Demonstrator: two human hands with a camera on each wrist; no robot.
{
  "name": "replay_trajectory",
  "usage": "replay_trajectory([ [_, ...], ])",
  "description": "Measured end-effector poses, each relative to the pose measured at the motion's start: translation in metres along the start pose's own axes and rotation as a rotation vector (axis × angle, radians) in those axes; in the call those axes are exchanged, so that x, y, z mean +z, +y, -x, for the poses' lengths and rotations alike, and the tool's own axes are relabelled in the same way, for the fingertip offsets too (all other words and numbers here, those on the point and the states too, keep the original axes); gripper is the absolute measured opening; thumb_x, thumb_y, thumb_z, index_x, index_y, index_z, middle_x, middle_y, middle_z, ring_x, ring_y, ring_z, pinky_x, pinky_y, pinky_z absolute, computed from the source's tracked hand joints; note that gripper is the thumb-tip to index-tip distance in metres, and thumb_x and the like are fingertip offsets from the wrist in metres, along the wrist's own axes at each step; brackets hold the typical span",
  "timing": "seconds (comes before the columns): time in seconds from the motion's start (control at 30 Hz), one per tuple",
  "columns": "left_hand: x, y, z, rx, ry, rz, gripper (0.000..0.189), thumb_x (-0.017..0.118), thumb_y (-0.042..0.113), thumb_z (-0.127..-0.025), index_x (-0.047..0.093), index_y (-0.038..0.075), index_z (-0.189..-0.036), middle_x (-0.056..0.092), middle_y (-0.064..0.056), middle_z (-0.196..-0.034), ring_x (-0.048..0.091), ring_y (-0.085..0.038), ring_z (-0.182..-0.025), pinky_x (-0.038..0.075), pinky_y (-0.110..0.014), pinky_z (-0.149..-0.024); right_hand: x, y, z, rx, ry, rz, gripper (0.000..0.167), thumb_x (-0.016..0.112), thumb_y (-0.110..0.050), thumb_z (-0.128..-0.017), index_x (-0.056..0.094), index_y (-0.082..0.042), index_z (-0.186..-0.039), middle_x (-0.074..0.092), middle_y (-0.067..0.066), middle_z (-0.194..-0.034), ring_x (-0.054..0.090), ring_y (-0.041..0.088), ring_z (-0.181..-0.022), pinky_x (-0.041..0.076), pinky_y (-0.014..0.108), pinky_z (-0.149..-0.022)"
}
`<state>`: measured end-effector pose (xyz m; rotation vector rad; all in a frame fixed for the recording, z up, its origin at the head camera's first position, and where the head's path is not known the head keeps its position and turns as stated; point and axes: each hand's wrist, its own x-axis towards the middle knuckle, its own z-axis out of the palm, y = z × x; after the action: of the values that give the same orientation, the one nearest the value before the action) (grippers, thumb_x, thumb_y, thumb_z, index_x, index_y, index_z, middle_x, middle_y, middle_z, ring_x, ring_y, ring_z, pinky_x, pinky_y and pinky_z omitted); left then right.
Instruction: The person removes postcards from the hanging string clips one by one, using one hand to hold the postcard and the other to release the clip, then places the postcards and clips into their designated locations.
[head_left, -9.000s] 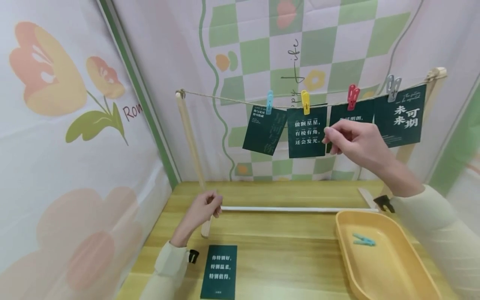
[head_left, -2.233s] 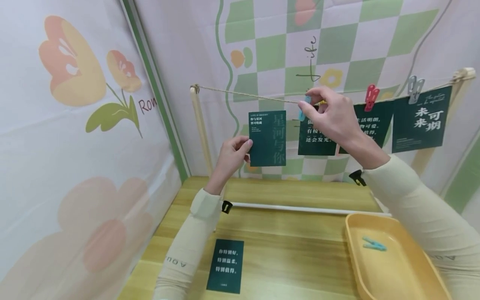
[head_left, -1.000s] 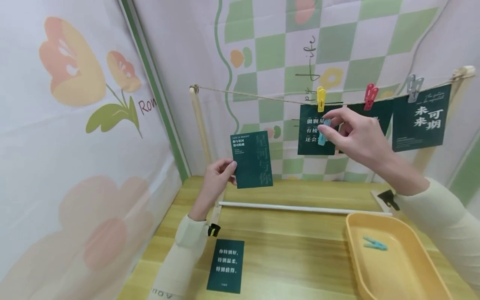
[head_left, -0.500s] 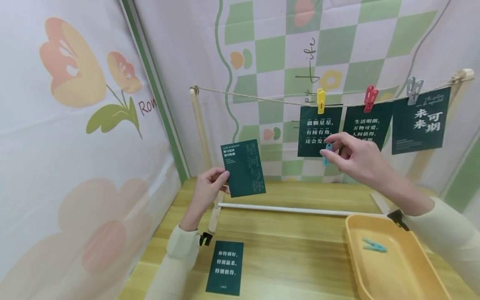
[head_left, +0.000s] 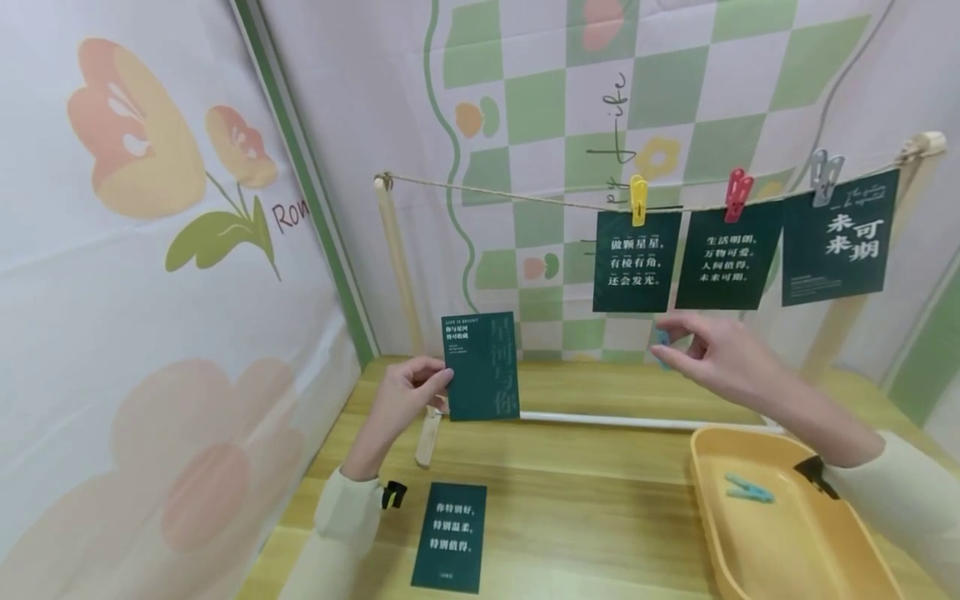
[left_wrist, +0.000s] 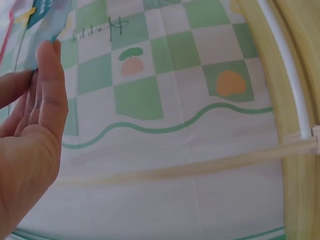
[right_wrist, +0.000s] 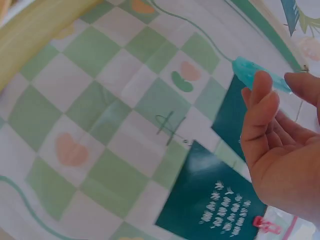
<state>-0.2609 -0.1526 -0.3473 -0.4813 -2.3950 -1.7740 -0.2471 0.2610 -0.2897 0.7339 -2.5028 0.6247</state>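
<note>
My left hand pinches a dark green card by its left edge, in front of the left wooden post. Between the thumb and fingers of my right hand is a light blue clothespin, mostly hidden in the head view. Three more green cards hang on the twine. A yellow clothespin holds the left card, a red one the middle card, and a grey one the right card.
Another green card lies flat on the wooden table. At the right, a yellow tray contains a blue clothespin. Wooden posts carry the twine, and a white rod runs low between them.
The leftmost card and its blue clothespin have come off the twine. My left hand has lowered the card, and my right hand has brought the clothespin down below the hanging cards.
</note>
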Motion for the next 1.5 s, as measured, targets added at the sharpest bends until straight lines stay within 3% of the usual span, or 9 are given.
replay_trajectory([
  [0.17, -0.007, -0.006, 0.006, -0.003, -0.06, -0.073, 0.015, 0.065, 0.018, -0.096, 0.071, 0.006, -0.102, 0.07, -0.01, -0.08, 0.068, -0.021, -0.064, 0.06, -0.034, -0.061, 0.003, 0.009, 0.011, 0.089, -0.117, -0.022, 0.032, 0.069, -0.023, -0.092, 0.063, -0.003, -0.117, 0.072, 0.009, -0.098, 0.049, 0.0, -0.06, 0.042, 0.022, -0.05],
  [0.37, -0.015, -0.013, 0.01, 0.024, -0.102, -0.193, 0.015, 0.065, 0.02, -0.096, 0.07, 0.006, -0.097, 0.07, -0.011, -0.077, 0.068, -0.025, -0.066, 0.059, -0.032, -0.061, 0.01, 0.015, 0.021, 0.125, -0.204, -0.064, 0.031, 0.067, -0.025, -0.094, 0.064, -0.004, -0.117, 0.071, 0.006, -0.098, 0.051, 0.0, -0.062, 0.043, 0.023, -0.051],
  [0.6, -0.02, -0.018, 0.018, -0.055, -0.132, -0.264, 0.014, 0.063, 0.026, -0.097, 0.069, 0.013, -0.095, 0.071, -0.002, -0.076, 0.071, -0.023, -0.074, 0.052, -0.028, -0.059, 0.018, 0.022, 0.03, 0.11, -0.258, -0.037, 0.033, 0.07, -0.027, -0.091, 0.064, -0.007, -0.117, 0.071, 0.008, -0.104, 0.055, -0.004, -0.069, 0.046, 0.021, -0.054],
  [0.87, -0.025, -0.019, 0.021, -0.058, -0.176, -0.283, 0.012, 0.062, 0.021, -0.098, 0.067, 0.011, -0.093, 0.069, -0.003, -0.074, 0.068, -0.024, -0.071, 0.05, -0.027, -0.054, 0.022, 0.033, 0.039, 0.073, -0.345, -0.063, 0.029, 0.072, -0.027, -0.089, 0.065, -0.009, -0.111, 0.07, -0.004, -0.095, 0.057, -0.005, -0.072, 0.051, 0.023, -0.063],
  [1.13, -0.033, -0.032, 0.028, -0.066, -0.349, -0.264, 0.017, 0.061, 0.02, -0.098, 0.064, 0.007, -0.087, 0.07, -0.007, -0.073, 0.07, -0.037, -0.07, 0.059, -0.035, -0.06, 0.029, 0.048, 0.052, -0.035, -0.425, -0.157, 0.023, 0.072, -0.022, -0.089, 0.065, -0.01, -0.107, 0.069, -0.008, -0.094, 0.057, -0.006, -0.078, 0.053, 0.021, -0.064],
  [1.33, -0.031, -0.043, 0.034, -0.108, -0.394, -0.249, 0.017, 0.06, 0.016, -0.098, 0.064, 0.003, -0.088, 0.071, -0.007, -0.076, 0.071, -0.026, -0.067, 0.06, -0.043, -0.064, 0.034, 0.064, 0.063, -0.005, -0.48, -0.234, 0.023, 0.07, -0.018, -0.091, 0.063, -0.007, -0.11, 0.068, -0.006, -0.094, 0.058, -0.006, -0.078, 0.053, 0.021, -0.063],
  [1.5, -0.026, -0.053, 0.039, -0.135, -0.439, -0.251, 0.018, 0.059, 0.012, -0.098, 0.061, -0.002, -0.086, 0.069, -0.009, -0.074, 0.072, -0.035, -0.069, 0.06, -0.044, -0.064, 0.033, 0.08, 0.075, 0.022, -0.498, -0.244, 0.018, 0.068, -0.013, -0.092, 0.061, -0.008, -0.107, 0.068, -0.005, -0.091, 0.056, -0.005, -0.071, 0.049, 0.022, -0.056],
])
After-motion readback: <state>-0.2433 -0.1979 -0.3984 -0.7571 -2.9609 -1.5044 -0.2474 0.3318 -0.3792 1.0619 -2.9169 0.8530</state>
